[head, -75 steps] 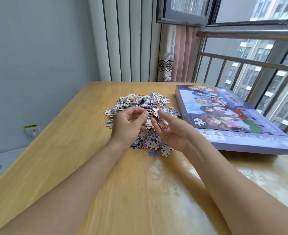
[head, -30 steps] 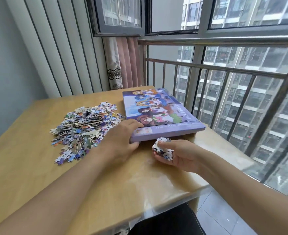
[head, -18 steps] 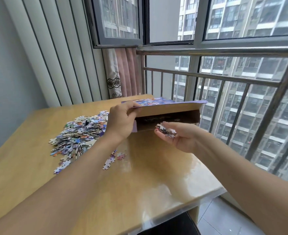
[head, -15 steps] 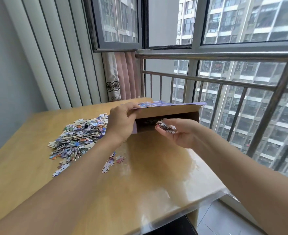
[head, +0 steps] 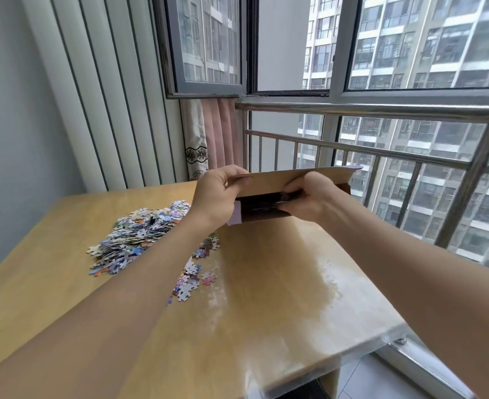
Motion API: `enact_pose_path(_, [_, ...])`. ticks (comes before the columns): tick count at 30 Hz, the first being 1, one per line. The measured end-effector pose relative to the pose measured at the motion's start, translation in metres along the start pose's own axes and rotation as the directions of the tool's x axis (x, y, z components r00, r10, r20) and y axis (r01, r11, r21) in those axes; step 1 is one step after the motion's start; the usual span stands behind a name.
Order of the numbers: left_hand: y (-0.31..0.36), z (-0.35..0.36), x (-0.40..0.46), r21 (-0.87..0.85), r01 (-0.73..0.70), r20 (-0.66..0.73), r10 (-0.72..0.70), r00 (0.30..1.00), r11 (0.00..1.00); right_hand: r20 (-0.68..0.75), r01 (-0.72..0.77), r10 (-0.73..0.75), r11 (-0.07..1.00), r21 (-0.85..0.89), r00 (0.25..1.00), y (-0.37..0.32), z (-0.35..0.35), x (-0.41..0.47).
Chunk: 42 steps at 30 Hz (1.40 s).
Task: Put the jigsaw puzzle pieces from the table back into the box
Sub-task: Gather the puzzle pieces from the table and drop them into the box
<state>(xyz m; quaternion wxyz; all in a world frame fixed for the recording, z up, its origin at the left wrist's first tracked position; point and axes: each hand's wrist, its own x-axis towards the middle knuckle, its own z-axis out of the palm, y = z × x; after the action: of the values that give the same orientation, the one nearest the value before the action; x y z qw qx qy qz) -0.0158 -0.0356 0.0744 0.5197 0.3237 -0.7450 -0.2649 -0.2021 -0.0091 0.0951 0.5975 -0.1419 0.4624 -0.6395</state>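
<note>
Pinching the raised front edge of the brown cardboard box lid (head: 292, 177), the left hand (head: 214, 197) is seen with its thumb on top and its fingers curled beneath; the grip is clamped on the lid edge. The lid is held tilted upward, hinged open above the flat purple-edged jigsaw box (head: 262, 210), so that a dark gap is exposed along the near side.

The right hand (head: 309, 197) is placed at that gap, fingers bent inward and reaching into the opening. Whether pieces are held in this grip cannot be told: the fingertips are hidden in the shadow of the box interior, and only dark, blurred content is seen there.

The box is set on the far right part of the pale wooden worktop (head: 266, 298), close to the steel window railing (head: 381, 109).

A large heap of multicoloured jigsaw puzzle pieces (head: 139, 234) is noted on the worktop to the left of the box, partly covered by the left forearm. A small scatter of loose pieces (head: 191, 279) is seen nearer the viewer, apart from the main heap, just beside the left forearm.

A pink pleated curtain (head: 220, 133) is seen behind the box, against the window frame.
</note>
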Motion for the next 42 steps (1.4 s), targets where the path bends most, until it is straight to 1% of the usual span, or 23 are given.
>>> enact_pose_path(3, [-0.003,-0.004,0.004,-0.011,0.012,0.002,-0.011,1.0,1.0,0.138,0.038,-0.054,0.993,0.114,0.989,0.004,0.001,-0.005])
enact_pose_path(5, [-0.005,-0.007,0.004,-0.029,0.012,-0.026,-0.013,1.0,0.999,0.217,0.055,-0.077,0.993,0.107,0.973,0.005,-0.002,-0.011])
enact_pose_path(7, [-0.006,-0.009,0.004,-0.065,0.024,-0.037,-0.026,0.999,0.998,0.236,0.075,-0.088,0.995,0.061,0.968,0.004,-0.008,-0.012])
enact_pose_path(8, [-0.007,-0.009,0.003,-0.083,0.035,-0.039,-0.038,0.999,0.996,0.218,0.094,-0.095,0.995,0.018,0.971,0.003,-0.01,-0.012])
enact_pose_path(10, [-0.009,-0.008,0.001,-0.109,0.051,-0.035,-0.055,0.998,0.993,0.133,0.156,-0.139,0.979,-0.13,0.981,0.004,-0.015,-0.009])
enact_pose_path(13, [-0.013,-0.006,-0.001,-0.104,0.047,-0.045,-0.052,0.998,0.993,0.064,0.249,-0.243,0.891,-0.38,0.968,0.012,-0.024,-0.004])
enact_pose_path(14, [-0.013,-0.004,-0.001,-0.097,0.042,-0.056,-0.048,0.997,0.994,0.059,0.275,-0.283,0.827,-0.49,0.957,0.016,-0.029,-0.003])
enact_pose_path(16, [-0.011,-0.001,-0.003,-0.083,0.028,-0.066,-0.033,0.997,0.996,0.104,0.35,-0.395,0.625,-0.698,0.913,0.024,-0.037,-0.002])
enact_pose_path(18, [-0.011,0.003,-0.008,-0.061,0.012,-0.052,-0.015,0.999,0.998,0.258,0.448,-0.462,0.368,-0.815,0.849,0.031,-0.044,-0.008])
enact_pose_path(19, [-0.012,0.004,-0.011,-0.037,0.001,-0.05,-0.003,0.999,0.999,0.367,0.498,-0.451,0.214,-0.84,0.814,0.035,-0.047,-0.012])
enact_pose_path(21, [-0.018,0.009,-0.018,0.004,0.009,-0.051,-0.009,0.999,1.0,0.553,0.55,-0.368,-0.123,-0.826,0.748,0.043,-0.052,-0.017])
enact_pose_path(22, [-0.022,0.012,-0.022,0.013,0.027,-0.045,-0.027,0.999,1.0,0.611,0.555,-0.335,-0.257,-0.791,0.717,0.047,-0.054,-0.017])
enact_pose_path(23, [-0.026,0.014,-0.028,0.014,0.042,-0.033,-0.042,0.999,0.999,0.651,0.561,-0.322,-0.333,-0.758,0.687,0.052,-0.055,-0.017])
enact_pose_path(25, [-0.031,0.022,-0.039,0.016,0.072,-0.007,-0.072,0.997,0.997,0.696,0.585,-0.312,-0.384,-0.715,0.646,0.06,-0.057,-0.018])
enact_pose_path(26, [-0.035,0.025,-0.046,0.01,0.092,0.0,-0.092,0.996,0.996,0.708,0.587,-0.288,-0.406,-0.7,0.645,0.066,-0.056,-0.018])
enact_pose_path(29, [-0.043,0.034,-0.066,-0.01,0.153,0.065,-0.152,0.986,0.988,0.685,0.53,-0.198,-0.496,-0.687,0.702,0.08,-0.052,-0.023])
enact_pose_path(31, [-0.051,0.038,-0.079,-0.01,0.171,0.093,-0.169,0.981,0.985,0.651,0.507,-0.148,-0.509,-0.696,0.745,0.091,-0.051,-0.024])
enact_pose_path(32, [-0.054,0.039,-0.084,-0.006,0.17,0.077,-0.169,0.983,0.985,0.634,0.501,-0.114,-0.513,-0.697,0.765,0.095,-0.05,-0.024])
enact_pose_path(35, [-0.058,0.039,-0.094,-0.018,0.177,0.016,-0.177,0.984,0.984,0.639,0.532,-0.04,-0.515,-0.672,0.768,0.102,-0.049,-0.023])
enact_pose_path(37, [-0.059,0.036,-0.093,-0.032,0.185,0.042,-0.184,0.982,0.982,0.629,0.533,-0.025,-0.506,-0.678,0.777,0.101,-0.048,-0.026])
enact_pose_path(38, [-0.058,0.032,-0.094,-0.038,0.201,0.084,-0.197,0.977,0.979,0.62,0.531,-0.011,-0.504,-0.681,0.784,0.101,-0.045,-0.03])
enact_pose_path(40, [-0.055,0.018,-0.093,-0.004,0.242,0.23,-0.235,0.944,0.97,0.563,0.496,0.037,-0.527,-0.691,0.825,0.097,-0.038,-0.04])
enact_pose_path(42, [-0.053,-0.004,-0.09,0.028,0.26,0.384,-0.251,0.889,0.965,0.482,0.486,0.182,-0.592,-0.643,0.857,0.092,-0.026,-0.057])
